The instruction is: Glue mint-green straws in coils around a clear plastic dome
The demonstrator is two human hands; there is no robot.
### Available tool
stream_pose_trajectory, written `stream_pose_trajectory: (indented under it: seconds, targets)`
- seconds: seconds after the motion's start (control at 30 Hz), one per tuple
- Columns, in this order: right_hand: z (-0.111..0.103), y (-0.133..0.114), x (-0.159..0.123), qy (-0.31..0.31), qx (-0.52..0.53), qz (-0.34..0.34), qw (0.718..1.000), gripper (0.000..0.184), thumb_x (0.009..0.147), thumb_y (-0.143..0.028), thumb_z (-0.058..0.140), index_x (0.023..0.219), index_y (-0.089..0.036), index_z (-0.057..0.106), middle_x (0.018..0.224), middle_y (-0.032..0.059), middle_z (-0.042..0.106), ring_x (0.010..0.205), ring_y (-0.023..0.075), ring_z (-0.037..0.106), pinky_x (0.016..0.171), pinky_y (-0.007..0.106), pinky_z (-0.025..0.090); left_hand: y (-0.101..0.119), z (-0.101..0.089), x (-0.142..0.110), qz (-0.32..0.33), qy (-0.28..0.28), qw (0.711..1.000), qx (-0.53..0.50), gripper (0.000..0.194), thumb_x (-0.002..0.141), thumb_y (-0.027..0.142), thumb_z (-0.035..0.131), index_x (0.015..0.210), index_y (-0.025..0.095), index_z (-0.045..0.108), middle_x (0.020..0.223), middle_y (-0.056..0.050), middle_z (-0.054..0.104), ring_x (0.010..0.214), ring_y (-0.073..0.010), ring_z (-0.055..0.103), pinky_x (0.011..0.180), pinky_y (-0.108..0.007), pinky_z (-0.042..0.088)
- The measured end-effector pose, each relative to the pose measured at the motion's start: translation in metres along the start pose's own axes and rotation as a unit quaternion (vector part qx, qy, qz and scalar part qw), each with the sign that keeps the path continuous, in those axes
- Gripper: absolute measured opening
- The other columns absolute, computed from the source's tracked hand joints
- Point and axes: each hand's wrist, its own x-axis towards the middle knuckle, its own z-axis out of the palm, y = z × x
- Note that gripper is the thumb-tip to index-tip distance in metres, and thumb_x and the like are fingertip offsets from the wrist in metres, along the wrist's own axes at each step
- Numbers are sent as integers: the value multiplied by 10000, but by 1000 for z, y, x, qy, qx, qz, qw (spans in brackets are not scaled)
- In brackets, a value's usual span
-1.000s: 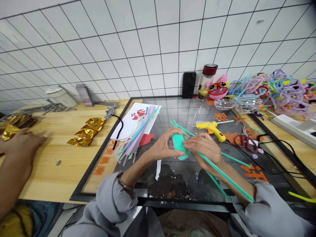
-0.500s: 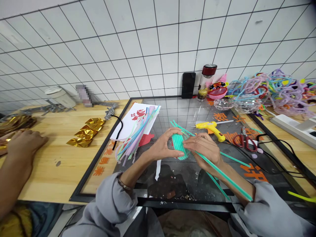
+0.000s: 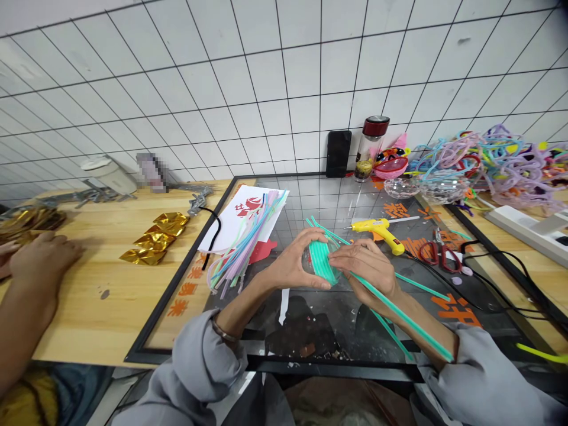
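The left hand (image 3: 290,260) reaches inward from its side, thumb below and fingers above, curled round a clear cup (image 3: 322,262) banded in green, above the desk's glass (image 3: 310,201). The right hand (image 3: 370,269) comes in from the other side, wrist bent, fingers pinched together against the cup, green stems (image 3: 403,316) trailing back under the palm along the forearm.

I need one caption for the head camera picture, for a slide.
Left hand holds a clear form wrapped in green strips; right hand pinches at its side.
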Motion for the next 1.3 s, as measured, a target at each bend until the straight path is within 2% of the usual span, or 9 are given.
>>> stream_pose_trajectory:
  seconds: [0.2,0.43,0.7,1.03,1.3]
  targets:
    - [-1,-1,2,7,-8,-10,1000,225,884,-66,562,1014,-204,683,955,61,775,880,171,731,799,355,487,3,0,1,19,11,1000,19,785,548,447,915,1203,228,541,1448,-163,425,1401,-349,392,1178,-558,293]
    - [-1,-1,1,7,-6,-1,1000,230,893,-93,556,1030,-217,692,972,52,775,879,173,736,808,359,494,5,0,1,32,27,999,28,757,560,444,907,1198,224,565,1379,-157,524,1338,-348,470,1142,-560,340]
    - [-1,-2,3,8,-11,-13,1000,201,900,-80,556,1017,-198,669,962,70,771,877,180,732,780,363,497,4,1,1,39,27,999,15,724,575,418,905,1177,211,560,1340,-155,573,1285,-321,531,1119,-504,389]
    - [-2,-2,6,6,-21,-23,999,184,887,-64,569,999,-177,663,940,88,772,867,181,736,774,361,498,6,1,0,8,33,999,16,813,563,403,914,1235,201,503,1337,-147,567,1267,-310,543,1122,-468,398]
    - [-1,-1,3,1,-18,-15,1000,197,898,-76,558,1014,-194,664,950,77,773,878,174,735,778,359,493,-4,2,0,82,23,996,30,704,637,439,870,1196,222,503,1343,-162,547,1286,-321,528,1111,-509,403]
